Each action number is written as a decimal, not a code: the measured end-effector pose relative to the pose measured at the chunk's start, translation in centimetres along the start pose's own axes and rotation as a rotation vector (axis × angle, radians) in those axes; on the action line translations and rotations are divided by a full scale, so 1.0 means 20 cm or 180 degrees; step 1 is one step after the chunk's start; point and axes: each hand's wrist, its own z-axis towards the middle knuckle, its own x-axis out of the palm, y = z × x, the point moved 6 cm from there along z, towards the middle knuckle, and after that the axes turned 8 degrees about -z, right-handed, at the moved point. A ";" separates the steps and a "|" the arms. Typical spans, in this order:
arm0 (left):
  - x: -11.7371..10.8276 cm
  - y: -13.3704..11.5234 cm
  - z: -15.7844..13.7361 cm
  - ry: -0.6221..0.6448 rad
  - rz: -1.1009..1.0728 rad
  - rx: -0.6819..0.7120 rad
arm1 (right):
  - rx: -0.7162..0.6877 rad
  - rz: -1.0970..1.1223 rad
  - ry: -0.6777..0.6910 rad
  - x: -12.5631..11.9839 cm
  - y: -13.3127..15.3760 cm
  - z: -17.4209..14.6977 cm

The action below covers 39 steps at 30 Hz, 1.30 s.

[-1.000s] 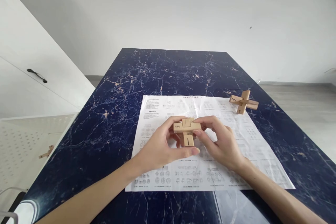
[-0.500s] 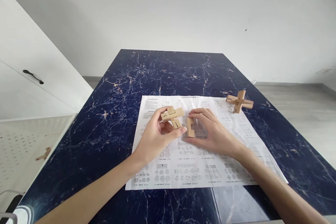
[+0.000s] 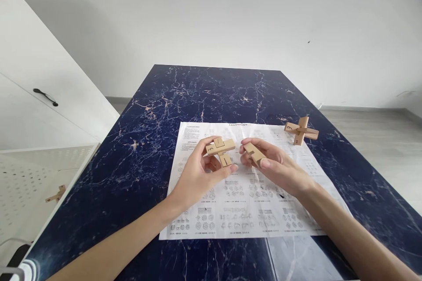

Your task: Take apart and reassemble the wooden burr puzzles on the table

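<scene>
Between the thumb and fingers of my left hand (image 3: 198, 173) is a partly joined wooden burr puzzle (image 3: 220, 148), its faces marked with dark numerals. My right hand (image 3: 275, 164) grips a single notched wooden puzzle piece (image 3: 253, 153), tilted, a short gap to the right of the puzzle. Both hands are above a printed instruction sheet (image 3: 240, 221) with rows of small diagrams. My left fingers partly hide the far side of the joined puzzle.
A cross-shaped wooden puzzle (image 3: 301, 131) stands at the sheet's upper right corner. The sheet lies on a dark blue marbled table (image 3: 211, 92). Left of the table is a white cabinet (image 3: 49, 74) with a black handle (image 3: 45, 97).
My right hand has lifted the notched piece off the sheet and turned it to a slant. My left hand keeps hold of the joined puzzle, little changed.
</scene>
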 end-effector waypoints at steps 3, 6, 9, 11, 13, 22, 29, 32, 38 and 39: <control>0.00 0.00 0.00 0.0006 0.0053 0.0003 | 0.0054 0.0213 0.0199 0.03 0.00 -0.01; 0.00 0.01 0.00 0.0029 0.0072 -0.0011 | 0.0231 0.0339 0.0419 0.05 -0.03 -0.03; 0.00 0.01 0.00 0.0041 0.0041 0.0014 | 0.0446 0.0247 0.0469 0.07 -0.05 -0.05; 0.00 0.01 0.00 0.0024 0.0069 0.0024 | 0.0516 0.0184 0.0410 0.07 -0.05 -0.05; 0.00 0.01 0.00 0.0000 0.0121 0.0041 | 0.0522 0.0151 0.0315 0.07 -0.04 -0.04; -0.01 -0.05 -0.01 -0.0167 0.0388 0.0540 | 0.0764 0.0399 0.0240 0.08 -0.05 -0.04; 0.03 -0.06 -0.06 0.0008 0.0966 0.1253 | 0.0672 0.1018 0.0964 0.14 -0.03 -0.05; 0.03 -0.05 -0.07 0.0064 0.1062 0.1371 | 0.0564 0.1272 0.1378 0.16 0.00 -0.07; 0.05 -0.06 -0.06 0.0195 0.1160 0.1388 | 0.0383 0.1636 0.1742 0.17 0.03 -0.09; 0.05 -0.06 -0.06 0.0227 0.1176 0.1414 | 0.0366 0.1692 0.1787 0.17 0.03 -0.10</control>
